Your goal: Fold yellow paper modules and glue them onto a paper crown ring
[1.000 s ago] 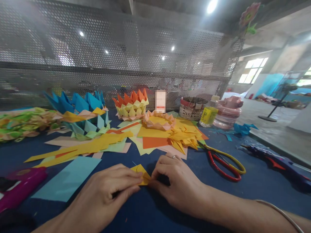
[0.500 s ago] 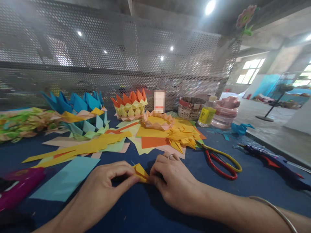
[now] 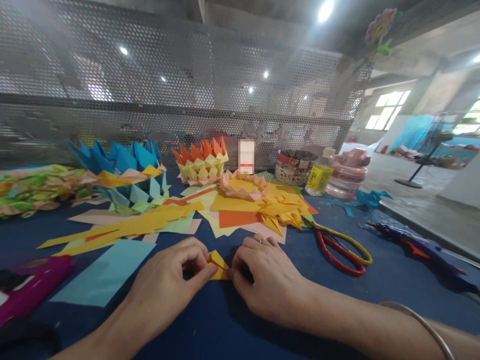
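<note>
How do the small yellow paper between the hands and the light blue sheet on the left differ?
Shape: the yellow paper is folded into a pointed form; the blue sheet lies flat.
Size: the yellow paper looks much smaller than the blue sheet.
Handling: the left hand and right hand pinch the yellow paper; the blue sheet is in neither grip.
Shared: both look like plain coloured paper.

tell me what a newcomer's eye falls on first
Probably the spiky blue folded-paper ring at back left, then the orange-and-yellow folded-paper ring to its right. Front and centre, the left hand and right hand hold a small folded yellow paper piece. Right of them lie scissors with red and yellow handles.
</note>
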{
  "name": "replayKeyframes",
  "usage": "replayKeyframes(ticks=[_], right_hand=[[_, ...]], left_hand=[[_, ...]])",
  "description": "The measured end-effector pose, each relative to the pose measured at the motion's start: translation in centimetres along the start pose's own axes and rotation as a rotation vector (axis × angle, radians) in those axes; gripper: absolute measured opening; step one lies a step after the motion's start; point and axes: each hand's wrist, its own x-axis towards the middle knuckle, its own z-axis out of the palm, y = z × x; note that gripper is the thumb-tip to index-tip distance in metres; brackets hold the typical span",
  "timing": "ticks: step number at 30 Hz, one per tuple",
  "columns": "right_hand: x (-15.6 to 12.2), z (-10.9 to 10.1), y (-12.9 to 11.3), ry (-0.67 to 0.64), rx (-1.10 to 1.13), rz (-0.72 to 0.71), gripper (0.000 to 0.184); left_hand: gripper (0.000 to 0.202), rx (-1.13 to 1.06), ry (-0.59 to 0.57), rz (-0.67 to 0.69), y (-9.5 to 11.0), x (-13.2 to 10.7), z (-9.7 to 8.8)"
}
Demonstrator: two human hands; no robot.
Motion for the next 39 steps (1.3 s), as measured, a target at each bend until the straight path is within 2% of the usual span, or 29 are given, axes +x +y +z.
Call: replayKeyframes(ticks=[6, 13, 15, 19, 25, 29, 34, 39], right_hand=[[0.0, 0.1, 0.0, -0.010, 0.024, 0.041, 0.009], [0.2, -0.1, 0.4, -0.021, 0.120, 0.059, 0.008], [0.2, -0.2, 0.6, -0.022, 0.139, 0.054, 0.011], [0.1, -0.1, 0.8, -0.025, 0.162, 0.039, 0.010], [0.0, -0.2, 1.3, -0.051, 0.195, 0.025, 0.013], [0.0, -0.5, 1.6, -0.073, 0.208, -0.008, 0.017], [0.0, -0.4, 2.1, -0.082, 0.221, -0.064, 0.021], [-0.3, -0.3, 2.2, -0.006, 0.190, -0.168, 0.029]], left_hand=[[0.023, -0.014, 0.027, -0.001, 0.0, -0.1, 0.1], [0.006, -0.026, -0.029, -0.109, -0.3, -0.1, 0.2], [0.008, -0.021, -0.042, -0.106, -0.5, -0.2, 0.3], [0.023, 0.060, -0.052, -0.012, -0.6, -0.4, 0.2], [0.046, 0.341, -0.112, 0.126, 0.0, -1.1, -0.2], [0.051, 0.394, -0.145, 0.249, 0.1, -1.3, -0.3], [0.052, 0.440, -0.149, 0.334, -0.4, -1.5, -0.1], [0.054, 0.518, -0.188, 0.393, -0.7, -1.4, 0.1]])
